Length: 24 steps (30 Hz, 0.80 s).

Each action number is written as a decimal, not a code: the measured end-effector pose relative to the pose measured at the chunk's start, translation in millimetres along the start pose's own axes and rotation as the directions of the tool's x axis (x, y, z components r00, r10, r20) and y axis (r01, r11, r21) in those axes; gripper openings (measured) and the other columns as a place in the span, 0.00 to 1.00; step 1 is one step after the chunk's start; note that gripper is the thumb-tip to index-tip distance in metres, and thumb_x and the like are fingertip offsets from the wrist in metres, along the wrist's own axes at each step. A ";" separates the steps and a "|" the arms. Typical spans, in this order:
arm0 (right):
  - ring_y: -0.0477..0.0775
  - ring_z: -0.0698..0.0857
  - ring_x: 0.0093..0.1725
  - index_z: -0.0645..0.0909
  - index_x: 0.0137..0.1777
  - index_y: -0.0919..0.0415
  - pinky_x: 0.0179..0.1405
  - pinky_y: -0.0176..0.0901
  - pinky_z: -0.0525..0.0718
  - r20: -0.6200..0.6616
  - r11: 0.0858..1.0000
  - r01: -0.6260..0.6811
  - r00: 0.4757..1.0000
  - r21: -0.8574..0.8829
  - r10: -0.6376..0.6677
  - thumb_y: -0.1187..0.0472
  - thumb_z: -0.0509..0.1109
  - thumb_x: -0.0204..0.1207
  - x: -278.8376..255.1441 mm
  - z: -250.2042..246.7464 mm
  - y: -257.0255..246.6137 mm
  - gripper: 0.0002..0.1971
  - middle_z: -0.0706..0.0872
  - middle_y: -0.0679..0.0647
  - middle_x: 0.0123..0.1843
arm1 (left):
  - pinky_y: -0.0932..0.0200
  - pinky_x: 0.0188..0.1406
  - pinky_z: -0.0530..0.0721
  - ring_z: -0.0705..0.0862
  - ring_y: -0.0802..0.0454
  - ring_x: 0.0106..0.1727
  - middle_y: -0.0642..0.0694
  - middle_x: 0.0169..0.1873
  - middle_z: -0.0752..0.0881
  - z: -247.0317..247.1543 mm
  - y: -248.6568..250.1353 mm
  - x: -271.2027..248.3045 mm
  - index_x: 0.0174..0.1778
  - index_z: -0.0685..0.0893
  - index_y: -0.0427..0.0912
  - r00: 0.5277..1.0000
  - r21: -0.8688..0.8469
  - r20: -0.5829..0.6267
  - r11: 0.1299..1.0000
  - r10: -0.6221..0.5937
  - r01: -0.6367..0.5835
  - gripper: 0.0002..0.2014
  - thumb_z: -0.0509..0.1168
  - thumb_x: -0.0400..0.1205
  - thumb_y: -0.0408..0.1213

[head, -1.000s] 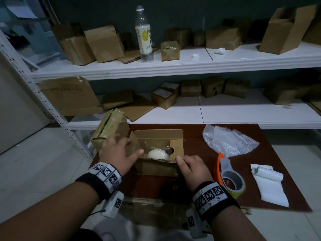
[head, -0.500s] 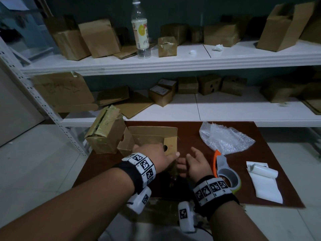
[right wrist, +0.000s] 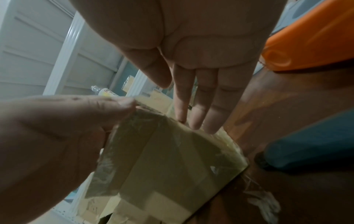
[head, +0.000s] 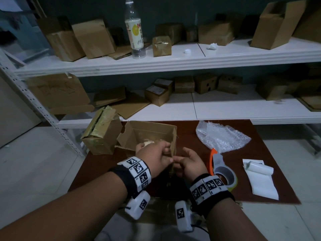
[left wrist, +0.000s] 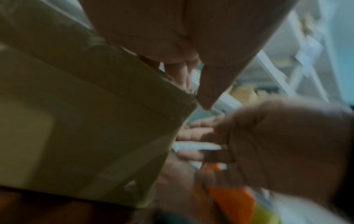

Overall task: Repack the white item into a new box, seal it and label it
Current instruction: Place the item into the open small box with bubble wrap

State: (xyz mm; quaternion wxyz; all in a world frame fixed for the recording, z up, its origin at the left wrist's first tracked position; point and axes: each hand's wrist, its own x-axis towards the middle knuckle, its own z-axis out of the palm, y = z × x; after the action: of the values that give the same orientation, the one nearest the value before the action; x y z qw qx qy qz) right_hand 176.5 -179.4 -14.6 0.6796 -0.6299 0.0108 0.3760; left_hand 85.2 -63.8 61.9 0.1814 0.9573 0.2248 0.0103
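Note:
An open brown cardboard box (head: 152,131) stands on the brown board (head: 271,150). The white item (head: 148,143) shows only partly inside it, behind my left hand. My left hand (head: 167,153) reaches over the box's near side and pinches the near flap (left wrist: 114,106): the thumb lies on the outside, the fingers go over the edge. My right hand (head: 180,156) is just right of it, holding nothing. In the right wrist view its straight fingers (right wrist: 193,118) touch the taped flap edge of the box (right wrist: 172,159).
An older taped box (head: 102,134) stands left of the open one. Crumpled bubble wrap (head: 220,136), an orange tape dispenser (head: 220,169) and white label sheets (head: 260,178) lie to the right. White shelves (head: 225,108) with several cartons and a bottle (head: 135,32) rise behind.
My left hand moved from the box's left side across to its near flap and took hold of it. My right hand came off the near edge and shifted to the box's near right corner.

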 end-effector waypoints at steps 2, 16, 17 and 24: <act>0.56 0.88 0.46 0.68 0.78 0.50 0.43 0.51 0.86 0.013 1.000 0.011 1.000 -0.014 -0.010 0.71 0.67 0.80 0.6 -0.2 0.7 0.28 0.91 0.60 0.54 | 0.38 0.80 0.51 0.69 0.61 0.80 0.64 0.69 0.82 5.1 -0.3 -2.7 0.77 0.71 0.65 0.995 0.115 0.077 0.991 0.063 -0.072 0.23 0.61 0.83 0.55; 0.52 0.88 0.48 0.80 0.59 0.40 0.44 0.53 0.89 -0.095 0.963 0.214 0.968 -0.165 -0.232 0.49 0.57 0.88 -29.8 -5.5 -13.0 0.10 0.87 0.51 0.56 | 0.31 0.80 0.45 0.58 0.54 0.85 0.62 0.83 0.64 15.2 -1.8 -5.5 0.80 0.54 0.77 0.968 0.236 0.249 0.968 0.026 -0.086 0.28 0.56 0.86 0.55; 0.51 0.87 0.48 0.81 0.55 0.38 0.50 0.57 0.89 -0.102 0.954 0.237 0.961 -0.183 -0.258 0.44 0.57 0.87 -33.1 -5.2 -13.7 0.11 0.88 0.49 0.54 | 0.31 0.81 0.44 0.58 0.53 0.85 0.62 0.83 0.64 16.5 -1.8 -5.0 0.80 0.54 0.78 0.967 0.234 0.252 0.969 0.021 -0.082 0.28 0.57 0.86 0.56; 0.41 0.82 0.52 0.83 0.45 0.39 0.64 0.40 0.75 -0.059 0.946 0.204 0.972 -0.252 -0.225 0.31 0.52 0.81 -41.6 -3.4 -13.1 0.21 0.83 0.36 0.48 | 0.32 0.80 0.30 0.40 0.49 0.88 0.58 0.86 0.57 22.0 2.9 -2.0 0.80 0.59 0.77 0.967 0.123 0.254 0.992 -0.019 -0.013 0.23 0.49 0.90 0.48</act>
State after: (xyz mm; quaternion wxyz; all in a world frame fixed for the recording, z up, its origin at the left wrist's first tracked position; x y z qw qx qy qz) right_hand 155.1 -202.1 16.1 0.6325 -0.7220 -0.0745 0.2703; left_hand 86.9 -74.6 42.5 0.1491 0.9598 0.2012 -0.1271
